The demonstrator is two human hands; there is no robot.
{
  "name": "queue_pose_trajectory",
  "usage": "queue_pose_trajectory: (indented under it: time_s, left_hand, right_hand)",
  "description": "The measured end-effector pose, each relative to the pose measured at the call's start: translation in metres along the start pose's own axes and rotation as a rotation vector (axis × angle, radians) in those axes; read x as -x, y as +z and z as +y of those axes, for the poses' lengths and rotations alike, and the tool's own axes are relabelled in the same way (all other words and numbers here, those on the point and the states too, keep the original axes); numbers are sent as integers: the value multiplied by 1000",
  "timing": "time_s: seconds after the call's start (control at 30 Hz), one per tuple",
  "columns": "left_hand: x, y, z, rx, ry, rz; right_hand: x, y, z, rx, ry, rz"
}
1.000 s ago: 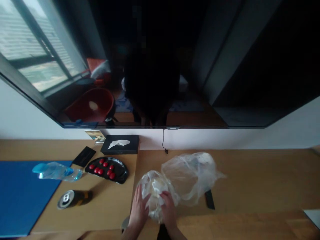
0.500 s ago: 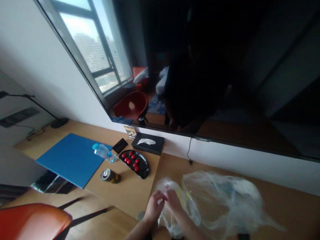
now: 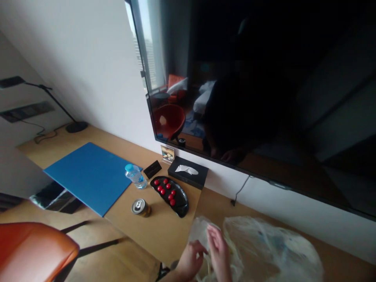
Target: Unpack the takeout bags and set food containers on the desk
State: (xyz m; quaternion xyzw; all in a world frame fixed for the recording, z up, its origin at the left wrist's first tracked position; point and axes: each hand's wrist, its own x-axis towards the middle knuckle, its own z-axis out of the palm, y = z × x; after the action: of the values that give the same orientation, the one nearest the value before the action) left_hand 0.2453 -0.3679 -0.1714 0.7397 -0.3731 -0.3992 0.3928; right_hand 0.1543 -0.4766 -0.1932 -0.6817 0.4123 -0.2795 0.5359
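Both hands at the near edge of the desk (image 3: 164,231), left hand (image 3: 190,262) and right hand (image 3: 219,250) pinching the thin plastic bag (image 3: 264,250) w/ fingers curled on it, can (image 3: 141,206) and tray (image 3: 176,197) of red bits further left.

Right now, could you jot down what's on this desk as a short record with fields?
left hand: fingers curled at a clear plastic bag
right hand: on the same bag
tray: black, holds small red pieces
can: upright, near the tray
water bottle: upright, blue cap
mat: blue, flat on the desk
tissue box: black, by the wall
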Motion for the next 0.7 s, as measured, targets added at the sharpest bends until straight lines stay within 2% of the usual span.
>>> queue_pose_trajectory:
  time_s: [0.07, 0.13, 0.2, 0.3, 0.4, 0.5, 0.6, 0.7]
  left_hand:
    - [1, -1, -15, -58, 52, -65]
    - [1, -2, -30, -107, 117, -124]
    - [0, -3, -46, -149, 171, -169]
    - [-2, -4, -63, -158, 234, -210]
    - [-3, -6, -67, -178, 245, -229]
    - [-3, -13, -60, -249, 208, -268]
    - [-2, -21, -46, -305, 145, -299]
    - [-1, -29, -32, -316, 94, -310]
  right_hand:
    - [-29, 49, -29, 22, 38, -54]
    - [-55, 88, -42, 152, 79, -74]
    - [-74, 113, -42, 276, 139, -97]
    - [-90, 129, -33, 304, 196, -146]
    - [-95, 129, -25, 231, 255, -188]
    - [-91, 119, -24, 148, 320, -219]
    - [-80, 96, -23, 86, 364, -223]
    - [-62, 63, -17, 54, 352, -174]
